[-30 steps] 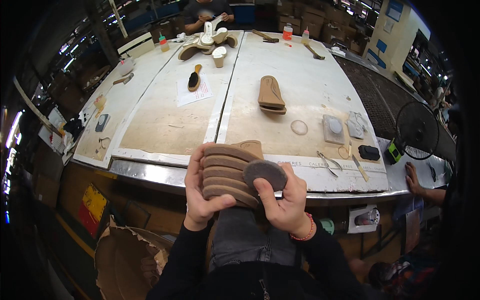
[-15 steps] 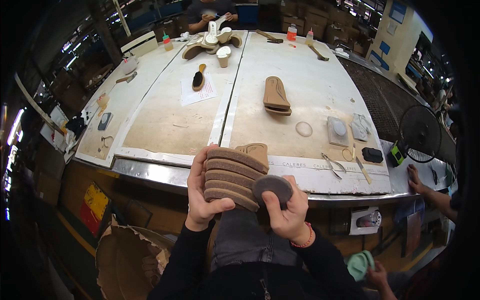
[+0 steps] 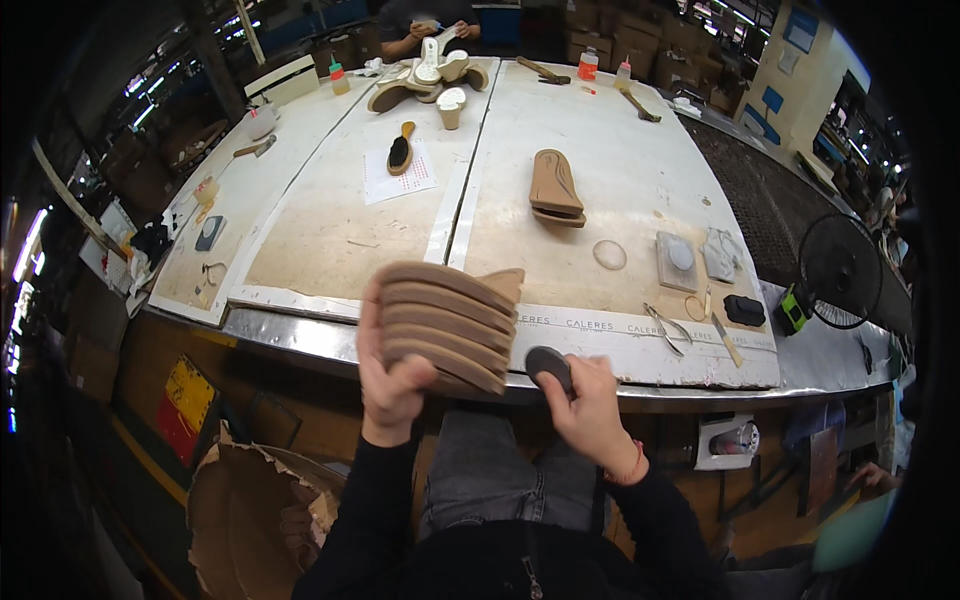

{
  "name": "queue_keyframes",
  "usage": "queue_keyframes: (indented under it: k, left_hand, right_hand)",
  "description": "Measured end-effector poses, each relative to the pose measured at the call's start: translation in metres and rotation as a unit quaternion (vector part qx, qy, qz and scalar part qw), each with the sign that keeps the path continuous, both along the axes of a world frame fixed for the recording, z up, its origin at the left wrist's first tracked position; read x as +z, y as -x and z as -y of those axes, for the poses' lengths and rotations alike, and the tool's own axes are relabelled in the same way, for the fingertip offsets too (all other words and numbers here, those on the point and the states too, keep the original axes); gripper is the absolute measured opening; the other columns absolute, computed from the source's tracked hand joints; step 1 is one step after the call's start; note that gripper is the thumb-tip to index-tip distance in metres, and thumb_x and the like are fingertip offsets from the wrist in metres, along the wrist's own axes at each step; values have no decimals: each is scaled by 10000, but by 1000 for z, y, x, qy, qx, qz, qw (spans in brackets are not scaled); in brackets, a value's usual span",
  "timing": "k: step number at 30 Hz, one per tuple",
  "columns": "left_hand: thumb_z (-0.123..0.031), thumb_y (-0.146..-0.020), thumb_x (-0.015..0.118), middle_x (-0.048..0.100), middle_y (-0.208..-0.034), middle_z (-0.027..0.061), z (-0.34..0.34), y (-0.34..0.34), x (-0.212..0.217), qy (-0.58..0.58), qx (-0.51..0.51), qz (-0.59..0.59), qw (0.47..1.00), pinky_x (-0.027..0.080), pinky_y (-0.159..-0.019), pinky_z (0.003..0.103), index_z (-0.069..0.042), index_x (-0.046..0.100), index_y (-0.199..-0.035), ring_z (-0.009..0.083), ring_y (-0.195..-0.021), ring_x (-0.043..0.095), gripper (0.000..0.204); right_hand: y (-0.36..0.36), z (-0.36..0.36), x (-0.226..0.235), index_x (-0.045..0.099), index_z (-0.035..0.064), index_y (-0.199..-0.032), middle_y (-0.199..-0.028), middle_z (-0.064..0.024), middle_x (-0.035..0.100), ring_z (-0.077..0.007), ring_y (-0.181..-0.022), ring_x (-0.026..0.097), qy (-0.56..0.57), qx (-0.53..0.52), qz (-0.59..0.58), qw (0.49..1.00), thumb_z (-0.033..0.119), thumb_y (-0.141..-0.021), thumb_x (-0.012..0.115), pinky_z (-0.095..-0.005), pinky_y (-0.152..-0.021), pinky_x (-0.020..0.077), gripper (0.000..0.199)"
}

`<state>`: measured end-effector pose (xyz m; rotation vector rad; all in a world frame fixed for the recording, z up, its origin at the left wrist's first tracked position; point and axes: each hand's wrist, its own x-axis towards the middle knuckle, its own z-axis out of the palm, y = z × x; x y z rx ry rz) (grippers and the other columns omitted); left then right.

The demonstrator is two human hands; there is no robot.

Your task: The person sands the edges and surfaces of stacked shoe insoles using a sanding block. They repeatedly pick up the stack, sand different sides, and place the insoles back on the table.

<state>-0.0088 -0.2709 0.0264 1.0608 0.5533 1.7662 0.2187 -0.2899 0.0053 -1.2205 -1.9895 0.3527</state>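
My left hand point(image 3: 392, 392) is closed round a stack of several brown shoe soles point(image 3: 445, 322), held on edge above the table's front rim and slightly smeared by motion. Its thumb presses on the near side of the stack; the other fingers are mostly hidden behind it. To the right, my right hand point(image 3: 585, 405) grips a dark grey round pad point(image 3: 549, 369) between thumb and fingers. A gap separates the pad from the soles. Farther up the table lies another small pile of tan soles point(image 3: 556, 188), touched by neither hand.
A brush point(image 3: 400, 152) lies on a paper sheet. Pliers point(image 3: 668, 330), a knife point(image 3: 728, 340) and a black fan point(image 3: 840, 270) are at right. White-topped shoe parts point(image 3: 430, 75) lie in a heap at the far side, near another person point(image 3: 425, 25). A torn cardboard box point(image 3: 240, 520) stands lower left.
The stack of soles has moved up and left, turning in my left hand. My right hand has drawn the round pad away from the soles. At lower right, a co-worker's green item has shifted.
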Motion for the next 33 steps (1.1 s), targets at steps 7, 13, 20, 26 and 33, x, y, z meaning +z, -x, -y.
queue_keyframes:
  k: [7,13,20,26,33]
  left_hand:
    - [-396,-716,830,503,-1317,159,-15,20,-25,28,-50,122,991,478,-1033,412,5,284,-1471,288,-1201,551,1014]
    - [-481,-912,629,535,-1361,234,-47,-2,-71,-29,-264,292,919,464,-1043,530,39,433,-1392,360,-1233,559,734]
    - [-437,-950,588,626,-1247,192,-80,-19,-90,59,-289,315,902,504,-989,483,29,536,-1278,321,-1126,627,573]
    - [-456,-980,490,645,-1222,182,-95,-11,-98,104,-271,310,905,501,-989,464,9,590,-1234,316,-1116,629,538]
    - [-458,-972,484,647,-1221,169,-99,-5,-97,139,-259,299,908,499,-983,445,-2,598,-1222,308,-1107,627,533]
  right_hand:
    - [-99,-17,-64,562,-6,-941,-857,-173,558,-357,-823,511,-64,-214,-35,974,124,-894,650,-433,-756,398,163]
    - [-137,-24,-59,603,-21,-1019,-773,-120,569,-272,-800,528,95,-223,-109,964,119,-848,695,-403,-776,409,240]
    - [-138,-18,-48,505,-41,-1306,-1003,-146,574,-302,-985,551,30,-335,52,940,171,-754,806,-425,-879,417,663]
    - [-94,-25,-22,339,28,-1467,-1501,-278,225,-442,-1406,243,-22,-117,-19,993,387,-560,926,-504,-1135,265,1139]
    - [-46,-50,-25,103,103,-1561,-1563,-277,94,-462,-1463,102,84,13,59,995,540,-479,920,-641,-1137,134,1425]
